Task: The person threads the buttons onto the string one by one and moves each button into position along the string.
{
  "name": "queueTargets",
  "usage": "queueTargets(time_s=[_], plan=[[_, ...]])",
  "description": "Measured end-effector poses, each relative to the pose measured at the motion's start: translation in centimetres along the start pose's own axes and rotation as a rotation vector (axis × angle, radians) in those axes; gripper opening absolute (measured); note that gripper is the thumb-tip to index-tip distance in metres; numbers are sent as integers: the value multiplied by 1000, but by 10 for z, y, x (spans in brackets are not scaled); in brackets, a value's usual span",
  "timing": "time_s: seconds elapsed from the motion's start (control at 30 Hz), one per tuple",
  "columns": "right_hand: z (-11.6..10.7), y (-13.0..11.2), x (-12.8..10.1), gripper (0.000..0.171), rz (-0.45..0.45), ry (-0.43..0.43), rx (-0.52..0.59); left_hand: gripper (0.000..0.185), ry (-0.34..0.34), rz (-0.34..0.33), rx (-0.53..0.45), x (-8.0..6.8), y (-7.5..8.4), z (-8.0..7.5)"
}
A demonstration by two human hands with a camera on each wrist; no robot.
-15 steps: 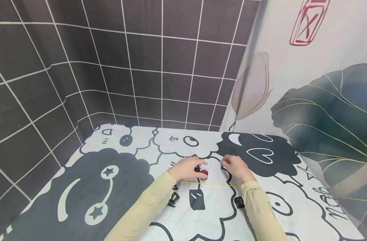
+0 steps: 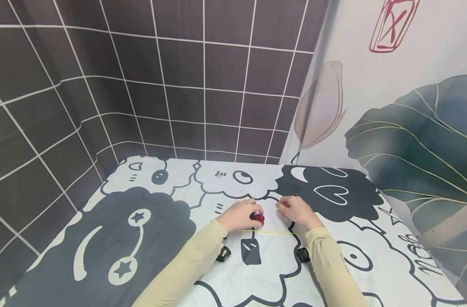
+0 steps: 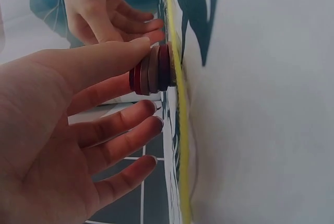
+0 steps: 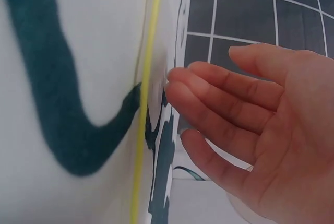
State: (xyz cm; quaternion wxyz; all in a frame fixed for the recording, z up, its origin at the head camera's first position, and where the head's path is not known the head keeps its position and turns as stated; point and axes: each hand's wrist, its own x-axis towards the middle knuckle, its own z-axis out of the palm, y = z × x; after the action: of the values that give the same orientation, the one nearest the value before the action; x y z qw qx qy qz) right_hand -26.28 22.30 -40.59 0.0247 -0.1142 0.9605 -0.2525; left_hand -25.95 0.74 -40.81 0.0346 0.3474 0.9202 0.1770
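My left hand [image 2: 239,215] sits just below the middle of the head view, thumb and forefinger pinching a small stack of red discs [image 2: 259,218] that stands on the cloth. The left wrist view shows it best: the stack [image 3: 151,70] is in the upper middle of that frame, its flat face against the printed tablecloth [image 3: 261,104], my thumb [image 3: 112,59] laid over its edge and the other fingers [image 3: 122,130] spread loosely below, holding nothing. I pinch it at the rim so the discs stay squared on one another.

A thin yellow cord [image 2: 269,232] runs across the cloth from one wrist to the other, just below the stack in the head view; in the left wrist view the cord [image 3: 181,130] passes right beside the discs, though I cannot tell whether it goes under them or only alongside.

My right hand [image 2: 296,212] lies to the right of the stack, close but apart from it. In the right wrist view its fingers [image 4: 229,104] are relaxed and nearly straight, tips at the cloth near the cord [image 4: 145,104], gripping nothing, placed there to keep the fabric flat, I would judge.

Two small black clips [image 2: 223,253] [image 2: 303,255] lie lower in the head frame, beside each sleeve. Dark tiled panels [image 2: 160,76] fill the upper left, a leaf-printed curtain [image 2: 410,128] the right.
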Motion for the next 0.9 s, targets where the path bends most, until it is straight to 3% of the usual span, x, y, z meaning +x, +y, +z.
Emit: queueTargets(time_s=[0.63,0.9], plan=[[2,-8,0,21,-53,-49,1,25,22,-21,-22,-2,-1,-9],[1,-11,0,20,-71,-68,-8,27,0,-35,-38,-1,-5,-17]])
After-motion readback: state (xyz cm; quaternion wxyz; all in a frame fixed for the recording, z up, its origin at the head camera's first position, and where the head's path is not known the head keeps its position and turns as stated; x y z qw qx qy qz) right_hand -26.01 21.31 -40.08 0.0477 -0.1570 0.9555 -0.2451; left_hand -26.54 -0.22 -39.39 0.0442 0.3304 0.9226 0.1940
